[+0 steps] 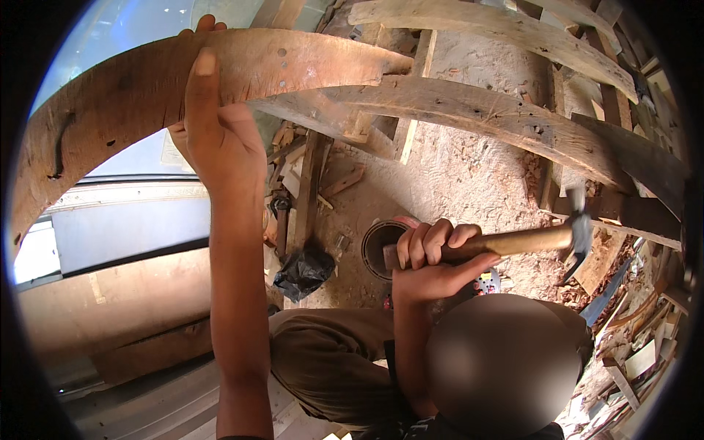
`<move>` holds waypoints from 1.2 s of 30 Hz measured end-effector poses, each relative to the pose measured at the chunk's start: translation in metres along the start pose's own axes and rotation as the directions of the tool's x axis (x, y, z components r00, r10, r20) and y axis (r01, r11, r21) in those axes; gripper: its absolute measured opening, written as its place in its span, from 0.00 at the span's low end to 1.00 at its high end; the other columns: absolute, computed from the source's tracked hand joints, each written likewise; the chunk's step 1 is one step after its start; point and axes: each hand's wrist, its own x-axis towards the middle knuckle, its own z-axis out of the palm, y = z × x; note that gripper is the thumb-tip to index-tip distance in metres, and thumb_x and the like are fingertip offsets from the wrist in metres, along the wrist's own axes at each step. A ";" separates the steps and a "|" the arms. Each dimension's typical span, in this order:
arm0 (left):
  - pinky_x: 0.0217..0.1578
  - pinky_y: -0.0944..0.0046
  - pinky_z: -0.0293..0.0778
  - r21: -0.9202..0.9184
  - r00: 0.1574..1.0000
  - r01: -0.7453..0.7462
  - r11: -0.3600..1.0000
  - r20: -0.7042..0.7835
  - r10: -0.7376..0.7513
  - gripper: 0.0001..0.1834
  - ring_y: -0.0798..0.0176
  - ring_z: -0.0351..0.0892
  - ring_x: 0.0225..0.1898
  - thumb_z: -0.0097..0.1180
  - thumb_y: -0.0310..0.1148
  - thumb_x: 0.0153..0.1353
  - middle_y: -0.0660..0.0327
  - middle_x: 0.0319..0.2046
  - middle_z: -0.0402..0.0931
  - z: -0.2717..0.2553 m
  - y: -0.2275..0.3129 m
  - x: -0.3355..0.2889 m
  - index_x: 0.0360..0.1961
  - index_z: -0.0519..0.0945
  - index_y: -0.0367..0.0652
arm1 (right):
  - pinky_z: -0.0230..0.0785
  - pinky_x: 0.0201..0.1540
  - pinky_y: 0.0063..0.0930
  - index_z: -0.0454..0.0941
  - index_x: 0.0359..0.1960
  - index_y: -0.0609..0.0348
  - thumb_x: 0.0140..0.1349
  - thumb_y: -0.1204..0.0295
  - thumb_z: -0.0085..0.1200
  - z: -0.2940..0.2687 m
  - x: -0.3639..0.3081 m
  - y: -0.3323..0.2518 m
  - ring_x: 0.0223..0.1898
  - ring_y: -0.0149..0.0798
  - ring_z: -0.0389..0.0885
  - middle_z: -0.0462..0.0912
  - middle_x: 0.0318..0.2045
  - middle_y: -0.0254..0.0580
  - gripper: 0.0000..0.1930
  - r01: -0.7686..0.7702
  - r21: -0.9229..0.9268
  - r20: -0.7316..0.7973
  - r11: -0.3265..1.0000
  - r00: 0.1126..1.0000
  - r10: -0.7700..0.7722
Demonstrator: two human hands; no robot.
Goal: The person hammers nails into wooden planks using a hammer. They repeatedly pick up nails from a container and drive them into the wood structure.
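Our left hand [216,139] on curved plank [110,95]: thumb flat up front face, fingers hooked over top edge, clamping board. Plank long axis arcs from low left, up over hand, to right end butting second plank [477,110]. Our right hand out of view. Below plank's right end, well apart, co-worker's hand [433,260] fisted round hammer [528,240]; handle lies sideways, head pointing away from our hand. We judge our left hand far nearer plank than hammer. Black bag [304,271] on ground beneath plank.
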 end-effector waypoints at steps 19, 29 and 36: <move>0.68 0.57 0.59 -0.022 1.000 -0.016 1.000 0.024 0.017 0.31 0.54 0.63 0.65 0.53 0.33 0.65 0.44 0.62 0.63 0.003 -0.002 0.004 0.63 0.58 0.26 | 0.51 0.09 0.25 0.65 0.27 0.51 0.69 0.38 0.31 -0.056 -0.024 0.064 0.08 0.28 0.55 0.59 0.12 0.29 0.30 -0.165 -0.312 -0.159 0.936 0.980 0.120; 0.69 0.57 0.57 0.099 0.998 0.017 0.995 0.053 -0.022 0.29 0.55 0.64 0.65 0.47 0.35 0.69 0.45 0.63 0.63 -0.007 0.000 0.001 0.64 0.57 0.26 | 0.47 0.09 0.25 0.64 0.30 0.49 0.64 0.31 0.30 -0.014 -0.014 0.007 0.07 0.28 0.49 0.54 0.11 0.28 0.32 -0.258 -0.234 -0.109 0.937 0.965 0.239; 0.69 0.56 0.58 0.084 0.999 -0.017 0.996 0.035 0.014 0.28 0.54 0.62 0.66 0.49 0.31 0.68 0.44 0.64 0.61 0.003 0.001 -0.001 0.63 0.58 0.26 | 0.45 0.09 0.26 0.63 0.27 0.48 0.66 0.33 0.31 -0.078 -0.042 0.080 0.07 0.29 0.50 0.56 0.11 0.28 0.31 -0.459 -0.641 -0.235 0.616 0.881 0.412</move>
